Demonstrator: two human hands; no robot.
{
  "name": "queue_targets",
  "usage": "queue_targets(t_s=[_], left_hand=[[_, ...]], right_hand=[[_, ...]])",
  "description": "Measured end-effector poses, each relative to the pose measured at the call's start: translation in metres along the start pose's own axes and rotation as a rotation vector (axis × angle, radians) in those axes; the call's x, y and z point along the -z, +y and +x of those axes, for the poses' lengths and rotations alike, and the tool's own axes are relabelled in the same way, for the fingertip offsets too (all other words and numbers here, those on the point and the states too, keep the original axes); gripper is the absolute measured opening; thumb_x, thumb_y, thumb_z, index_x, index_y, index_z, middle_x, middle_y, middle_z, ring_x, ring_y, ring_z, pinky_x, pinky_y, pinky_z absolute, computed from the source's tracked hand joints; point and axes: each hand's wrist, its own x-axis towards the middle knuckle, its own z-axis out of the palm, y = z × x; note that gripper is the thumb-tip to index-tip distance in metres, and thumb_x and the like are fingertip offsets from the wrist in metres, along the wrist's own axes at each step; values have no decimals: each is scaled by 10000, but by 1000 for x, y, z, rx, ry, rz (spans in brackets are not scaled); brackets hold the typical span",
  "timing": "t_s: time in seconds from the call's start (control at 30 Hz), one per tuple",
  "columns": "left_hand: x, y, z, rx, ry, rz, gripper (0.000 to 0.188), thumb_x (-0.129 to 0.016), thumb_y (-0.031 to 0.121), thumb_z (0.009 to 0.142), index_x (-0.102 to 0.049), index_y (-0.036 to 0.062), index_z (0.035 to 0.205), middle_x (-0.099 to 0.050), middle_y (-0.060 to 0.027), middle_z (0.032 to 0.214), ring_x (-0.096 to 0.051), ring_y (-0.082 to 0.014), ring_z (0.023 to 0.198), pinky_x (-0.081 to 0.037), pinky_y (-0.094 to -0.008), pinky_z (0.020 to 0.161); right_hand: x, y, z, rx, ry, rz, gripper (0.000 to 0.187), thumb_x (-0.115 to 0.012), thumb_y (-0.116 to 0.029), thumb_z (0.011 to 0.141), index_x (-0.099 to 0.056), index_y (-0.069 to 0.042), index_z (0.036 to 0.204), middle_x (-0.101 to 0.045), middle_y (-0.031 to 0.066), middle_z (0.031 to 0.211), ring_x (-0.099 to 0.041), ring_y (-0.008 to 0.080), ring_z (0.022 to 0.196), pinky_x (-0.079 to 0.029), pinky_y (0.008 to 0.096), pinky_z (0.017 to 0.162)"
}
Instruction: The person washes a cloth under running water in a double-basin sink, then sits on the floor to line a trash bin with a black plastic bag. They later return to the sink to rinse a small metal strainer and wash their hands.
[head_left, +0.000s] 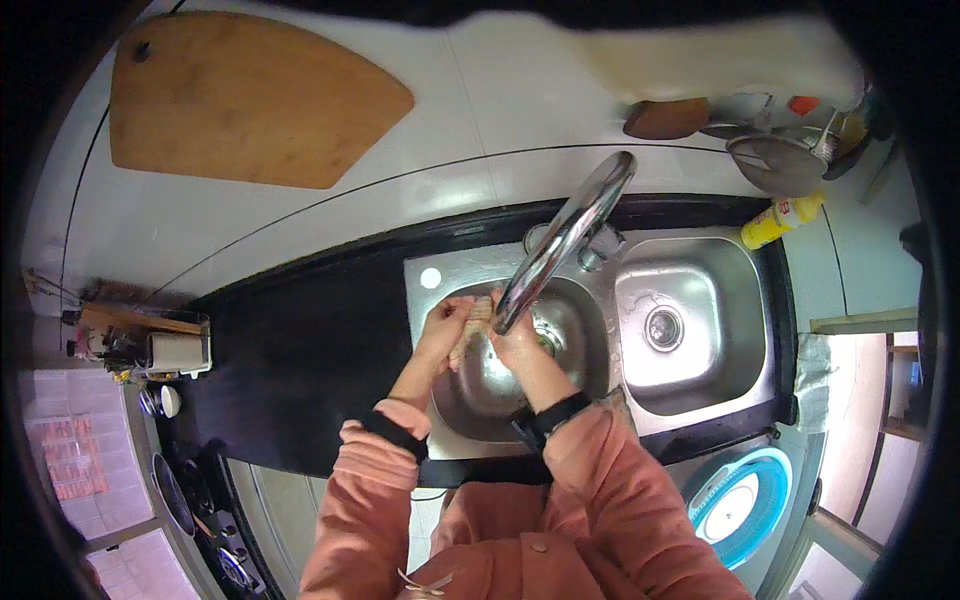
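Note:
Over the left sink basin [455, 415], my left hand [440, 332] is closed round a pale yellowish, ridged, elongated piece [462, 350]. Its exact kind is too small to make out. My right hand [515, 345] is close against the upper end of that piece, right beneath the chrome faucet [565, 245]. The spout hides part of the right hand, so its fingers do not show well enough to tell their grip. Wet, shiny steel shows in the basin below.
To the right is a second steel basin [735, 350], with a yellow bottle [780, 222] behind it. Black countertop [300, 350] stretches left. A wooden cutting board [250, 100] is on the back wall; strainers [780, 160] hang at upper right. A blue basket [770, 500] sits below.

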Motion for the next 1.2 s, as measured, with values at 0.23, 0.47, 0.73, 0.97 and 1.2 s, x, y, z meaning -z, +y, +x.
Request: queue_targets(t_s=[0.23,0.47,0.73,0.97,1.2], left_hand=[[64,18,-50,12,46,-78,272,-634,198,882,-569,-18,1034,-622,-72,929,-606,-138,812,-496,-251,713],[69,2,-51,55,26,-14,267,-633,211,888,-581,-16,1018,-626,-72,882,-603,-134,764,-493,-247,685],[26,1,-28,-42,-7,100,212,-632,152,856,-608,-35,951,-636,-82,869,-605,-136,747,-492,-259,668],[-62,9,-2,-253,-365,422,203,-672,114,735,-657,4,906,-656,-91,773,-612,-147,720,-490,-304,664],[-111,24,1,-240,-551,418,199,-609,45,807,-663,4,994,-674,-85,901,-628,-172,795,-493,-272,714]], right_hand=[[39,16,46,-637,-469,-217,577,-459,-503,864,-499,-46,1214,-617,165,1139,-571,290,1037,-385,386,867],[34,-25,27,-661,-466,-928,576,-401,-485,898,-482,-20,1227,-603,200,1176,-588,287,1088,-403,342,820],[9,-63,-11,-736,-647,-1376,591,-333,-388,879,-526,111,1129,-634,281,1014,-623,340,974,-464,358,898],[39,-108,-19,-267,-630,-2060,505,-365,-400,913,-636,13,1016,-670,204,965,-643,271,913,-443,380,870],[87,-98,-56,-125,58,-1157,540,-445,-478,923,-572,26,1071,-614,100,1033,-601,216,917,-512,379,695]])
